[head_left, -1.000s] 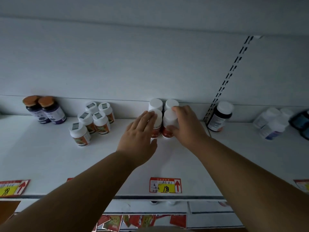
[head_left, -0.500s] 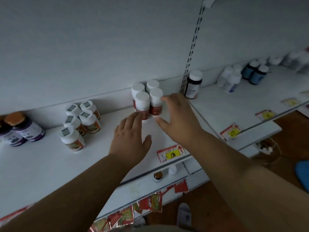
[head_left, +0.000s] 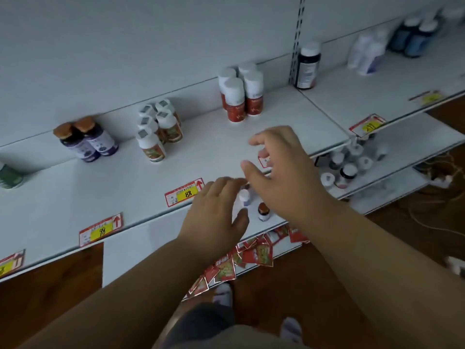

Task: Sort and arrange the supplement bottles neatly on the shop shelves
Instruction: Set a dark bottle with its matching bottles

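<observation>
Upper shelf [head_left: 63, 197] looks mostly sorted: purple-label bottles [head_left: 88, 142], green-label cluster [head_left: 158, 129], red-label four [head_left: 240, 94] stand grouped at the back. Left hand [head_left: 214, 217] and right hand [head_left: 284, 177], loosely spread, empty, hover over the front edge; lower-shelf loose bottles [head_left: 347, 165] likely remain, wide bare shelf ahead

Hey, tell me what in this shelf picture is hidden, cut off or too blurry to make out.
- Head view: the small bottles on the lower shelf sit partly behind the left hand and right hand.
- The green bottle is cut off by the left edge.
- The blue bottles at far right are blurred; labels unreadable.
- The red-labelled bottles: print too small.
</observation>
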`<action>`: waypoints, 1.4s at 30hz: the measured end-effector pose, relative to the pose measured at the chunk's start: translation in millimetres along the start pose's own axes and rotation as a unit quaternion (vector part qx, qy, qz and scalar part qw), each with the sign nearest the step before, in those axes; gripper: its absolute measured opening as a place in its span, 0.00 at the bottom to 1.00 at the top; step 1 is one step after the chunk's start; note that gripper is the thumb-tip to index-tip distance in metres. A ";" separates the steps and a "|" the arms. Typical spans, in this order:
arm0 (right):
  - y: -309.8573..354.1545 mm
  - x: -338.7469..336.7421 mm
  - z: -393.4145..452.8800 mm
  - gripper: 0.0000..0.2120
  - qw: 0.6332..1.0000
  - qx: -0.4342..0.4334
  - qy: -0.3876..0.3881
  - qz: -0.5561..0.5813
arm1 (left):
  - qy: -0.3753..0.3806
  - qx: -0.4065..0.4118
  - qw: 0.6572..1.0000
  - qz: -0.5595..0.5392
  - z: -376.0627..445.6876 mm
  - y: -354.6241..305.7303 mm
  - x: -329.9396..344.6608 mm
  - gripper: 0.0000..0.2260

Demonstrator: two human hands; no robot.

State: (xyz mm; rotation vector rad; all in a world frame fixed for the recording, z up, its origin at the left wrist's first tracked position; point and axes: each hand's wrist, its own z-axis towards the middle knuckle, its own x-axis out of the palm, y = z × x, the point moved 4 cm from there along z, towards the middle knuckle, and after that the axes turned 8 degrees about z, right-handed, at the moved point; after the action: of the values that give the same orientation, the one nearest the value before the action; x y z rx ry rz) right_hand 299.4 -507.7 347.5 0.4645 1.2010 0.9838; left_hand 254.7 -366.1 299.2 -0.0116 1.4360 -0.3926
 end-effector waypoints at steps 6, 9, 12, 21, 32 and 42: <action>-3.9 15.4 -37.2 0.15 0.998 0.057 -0.034 -0.021 | 0.104 0.059 0.993 0.004 -15.8 13.2 41.7 0.25; -22.6 41.3 -56.6 0.11 0.991 0.114 -0.068 -0.019 | 0.156 0.082 0.984 -0.006 -17.1 34.4 70.7 0.26; -51.1 77.3 -73.4 0.09 0.986 0.149 -0.064 -0.030 | 0.193 0.098 0.976 -0.010 -18.7 59.4 110.0 0.29; -196.0 174.5 -114.2 0.22 0.964 0.261 0.003 -0.046 | 0.222 0.045 0.974 -0.029 -5.5 106.1 247.8 0.25; -376.6 278.9 -85.8 0.37 0.958 0.276 -0.004 -0.078 | 0.168 -0.021 0.982 -0.086 50.6 130.0 365.5 0.24; -388.9 277.4 -87.9 0.23 0.954 0.283 -0.068 0.070 | 0.166 -0.088 0.963 -0.193 42.4 147.0 381.0 0.18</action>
State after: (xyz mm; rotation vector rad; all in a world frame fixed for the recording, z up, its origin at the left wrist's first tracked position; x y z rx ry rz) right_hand 377.6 -498.9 -131.8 1.0660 1.3309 0.6984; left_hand 364.4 -340.8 -95.6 -0.3899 1.8023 -0.6055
